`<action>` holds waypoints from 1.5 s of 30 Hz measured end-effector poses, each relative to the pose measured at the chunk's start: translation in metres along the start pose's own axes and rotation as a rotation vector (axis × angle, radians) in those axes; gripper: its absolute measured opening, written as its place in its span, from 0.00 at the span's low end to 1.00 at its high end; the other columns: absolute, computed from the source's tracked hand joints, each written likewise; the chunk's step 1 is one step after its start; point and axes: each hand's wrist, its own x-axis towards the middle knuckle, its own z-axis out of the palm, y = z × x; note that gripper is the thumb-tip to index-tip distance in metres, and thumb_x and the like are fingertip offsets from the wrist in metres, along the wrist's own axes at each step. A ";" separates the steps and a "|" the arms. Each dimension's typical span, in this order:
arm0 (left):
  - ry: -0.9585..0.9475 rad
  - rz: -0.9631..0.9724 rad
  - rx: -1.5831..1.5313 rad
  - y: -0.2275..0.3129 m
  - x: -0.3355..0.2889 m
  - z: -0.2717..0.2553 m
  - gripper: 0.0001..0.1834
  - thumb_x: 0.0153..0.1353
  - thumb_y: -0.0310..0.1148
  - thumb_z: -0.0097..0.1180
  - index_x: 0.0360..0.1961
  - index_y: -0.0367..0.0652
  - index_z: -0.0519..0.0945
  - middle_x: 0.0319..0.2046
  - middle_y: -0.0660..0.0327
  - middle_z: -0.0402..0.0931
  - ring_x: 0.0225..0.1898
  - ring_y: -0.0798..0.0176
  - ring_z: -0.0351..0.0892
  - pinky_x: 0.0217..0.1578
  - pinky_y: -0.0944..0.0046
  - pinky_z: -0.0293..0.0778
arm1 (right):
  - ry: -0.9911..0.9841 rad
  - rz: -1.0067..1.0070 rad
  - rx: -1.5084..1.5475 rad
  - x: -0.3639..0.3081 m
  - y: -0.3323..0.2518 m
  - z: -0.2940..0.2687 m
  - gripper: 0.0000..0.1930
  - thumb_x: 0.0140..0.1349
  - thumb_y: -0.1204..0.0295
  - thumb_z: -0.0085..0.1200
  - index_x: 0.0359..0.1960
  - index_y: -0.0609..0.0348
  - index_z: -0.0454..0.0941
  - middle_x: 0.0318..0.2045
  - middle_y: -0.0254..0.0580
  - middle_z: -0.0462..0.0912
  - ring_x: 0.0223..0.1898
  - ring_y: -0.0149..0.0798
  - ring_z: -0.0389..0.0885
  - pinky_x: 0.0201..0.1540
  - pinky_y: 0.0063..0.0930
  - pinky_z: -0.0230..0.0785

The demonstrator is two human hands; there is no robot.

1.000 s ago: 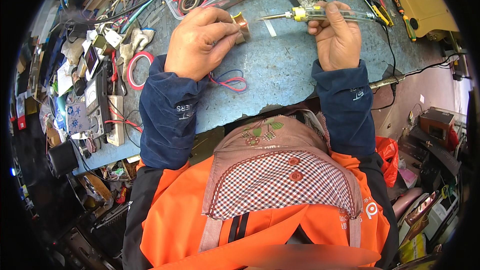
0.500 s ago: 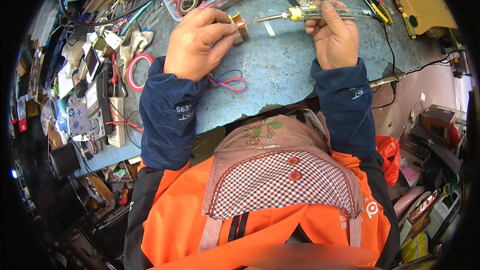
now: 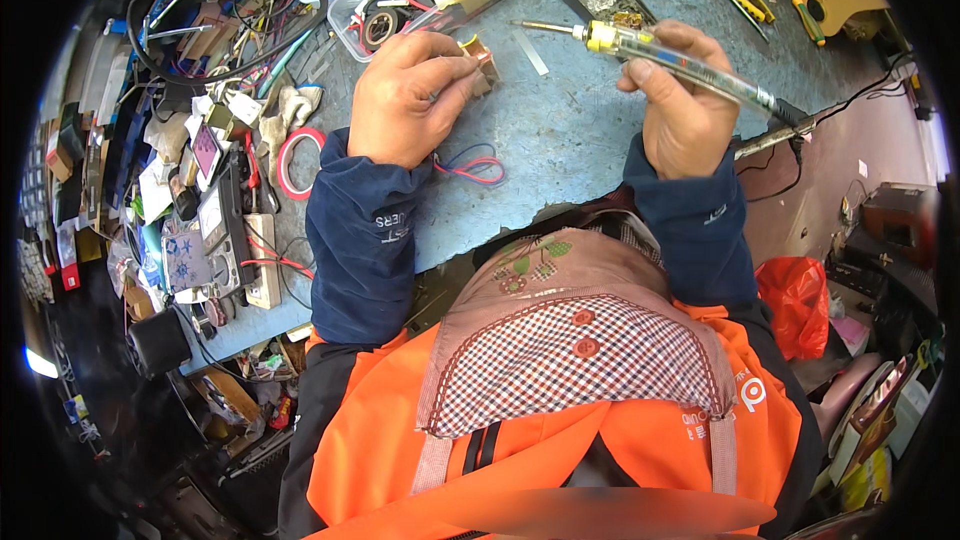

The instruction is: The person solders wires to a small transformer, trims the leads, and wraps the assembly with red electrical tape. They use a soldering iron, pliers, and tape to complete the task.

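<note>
Above the blue desk [image 3: 550, 145], back from its near edge, a copper-coloured part [image 3: 485, 60] is pinched by the left hand [image 3: 410, 100], while a clear-handled soldering iron [image 3: 690, 67], near but apart, is gripped by the right hand [image 3: 690, 110].

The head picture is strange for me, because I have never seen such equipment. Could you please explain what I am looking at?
There is no machine here: a person works with bare hands. A wide fisheye camera worn on the head looks down, so straight edges bend. The left hand pinches a small copper-coloured part. The right hand holds what looks like a soldering iron, its tip pointing left. On the blue bench lie a ring of red tape and a clear box filled with small items.
</note>
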 end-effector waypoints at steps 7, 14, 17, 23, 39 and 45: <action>0.011 0.024 0.014 0.003 -0.001 -0.002 0.10 0.58 0.23 0.74 0.41 0.41 0.91 0.41 0.58 0.86 0.43 0.52 0.86 0.46 0.56 0.80 | -0.006 -0.333 -0.617 -0.028 -0.007 0.005 0.20 0.56 0.77 0.80 0.46 0.65 0.81 0.43 0.48 0.85 0.39 0.40 0.89 0.39 0.30 0.85; 0.012 0.019 -0.018 0.003 0.000 -0.001 0.10 0.58 0.23 0.73 0.42 0.41 0.91 0.41 0.58 0.86 0.43 0.51 0.85 0.46 0.56 0.80 | -0.137 -0.536 -0.900 -0.031 0.001 0.009 0.24 0.51 0.64 0.86 0.39 0.58 0.79 0.40 0.45 0.85 0.33 0.36 0.86 0.34 0.30 0.80; 0.003 0.014 -0.017 0.002 -0.001 -0.001 0.10 0.58 0.23 0.73 0.42 0.41 0.91 0.41 0.58 0.86 0.43 0.51 0.85 0.45 0.55 0.80 | -0.129 -0.508 -0.884 -0.029 0.003 0.010 0.24 0.52 0.64 0.86 0.39 0.58 0.79 0.39 0.45 0.85 0.33 0.35 0.85 0.33 0.30 0.80; 0.000 0.011 -0.019 0.002 0.000 -0.002 0.10 0.58 0.23 0.73 0.42 0.41 0.91 0.41 0.58 0.86 0.43 0.51 0.85 0.45 0.55 0.79 | -0.136 -0.528 -0.915 -0.027 0.004 0.015 0.24 0.52 0.64 0.86 0.39 0.59 0.79 0.39 0.45 0.85 0.32 0.36 0.85 0.33 0.30 0.80; 0.020 -0.006 -0.004 0.002 0.001 0.000 0.09 0.56 0.28 0.76 0.39 0.45 0.92 0.39 0.62 0.86 0.42 0.53 0.85 0.45 0.54 0.80 | -0.137 -0.497 -0.890 -0.026 0.006 0.011 0.24 0.52 0.65 0.85 0.40 0.59 0.79 0.40 0.47 0.85 0.34 0.37 0.85 0.35 0.31 0.80; 0.032 0.010 -0.014 0.001 0.001 0.000 0.09 0.56 0.28 0.76 0.39 0.45 0.92 0.39 0.62 0.86 0.42 0.53 0.85 0.46 0.54 0.80 | -0.002 -0.313 -0.671 -0.032 0.014 0.010 0.22 0.56 0.70 0.83 0.42 0.61 0.79 0.41 0.47 0.84 0.36 0.37 0.85 0.39 0.30 0.79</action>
